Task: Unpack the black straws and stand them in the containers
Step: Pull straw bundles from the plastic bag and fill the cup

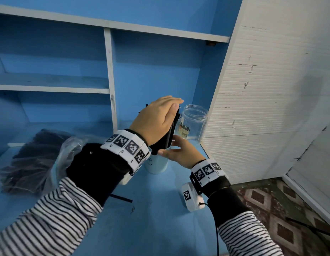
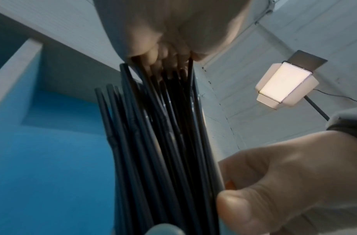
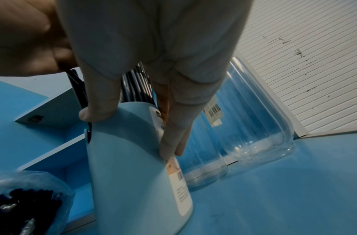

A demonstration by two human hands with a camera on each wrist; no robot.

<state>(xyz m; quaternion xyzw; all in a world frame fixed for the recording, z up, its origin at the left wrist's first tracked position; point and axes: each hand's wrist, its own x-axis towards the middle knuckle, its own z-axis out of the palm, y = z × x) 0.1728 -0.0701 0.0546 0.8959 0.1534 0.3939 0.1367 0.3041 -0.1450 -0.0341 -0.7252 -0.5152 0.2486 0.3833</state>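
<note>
A bundle of black straws stands in a light blue cup on the blue table. My left hand covers the bundle's top, with its thumb along the near side and its fingers over the far side. In the left wrist view the straws fan upward to those fingertips. My right hand holds the cup at its rim, thumb on one side and fingers down the labelled side. A clear jar stands just behind, holding nothing.
A clear plastic bag with several more black straws lies at the left. One loose straw lies on the table near me. The right wrist view shows two clear jars. The white panel wall is at the right.
</note>
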